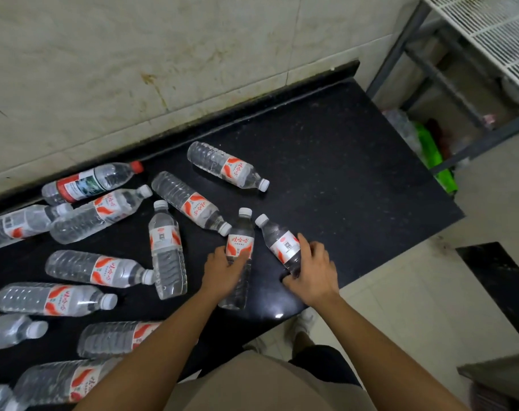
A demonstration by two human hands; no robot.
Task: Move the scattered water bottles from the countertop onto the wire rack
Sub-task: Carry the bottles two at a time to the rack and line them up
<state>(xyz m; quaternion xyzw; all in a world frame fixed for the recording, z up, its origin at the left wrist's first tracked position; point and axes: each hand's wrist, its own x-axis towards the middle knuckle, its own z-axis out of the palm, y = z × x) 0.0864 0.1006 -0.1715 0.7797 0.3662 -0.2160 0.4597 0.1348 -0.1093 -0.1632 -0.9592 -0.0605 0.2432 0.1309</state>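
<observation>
Several clear water bottles with white caps and red-and-white labels lie scattered on the black countertop (356,161). My left hand (224,266) grips one lying bottle (240,241) around its middle, cap pointing away from me. My right hand (313,269) grips a second bottle (282,243) by its lower half, cap pointing up and left. A further bottle (227,166) lies alone nearer the wall. One bottle with a red cap (89,182) lies against the wall at the left. The white wire rack (489,34) stands at the upper right, past the counter's end.
A stained tiled wall (163,54) runs behind the counter. Under the rack's grey frame (430,69) lie a clear bag of bottles (403,129) and something bright green (430,152). Pale floor tiles (415,307) lie to the right, with a dark slab (501,286) on them.
</observation>
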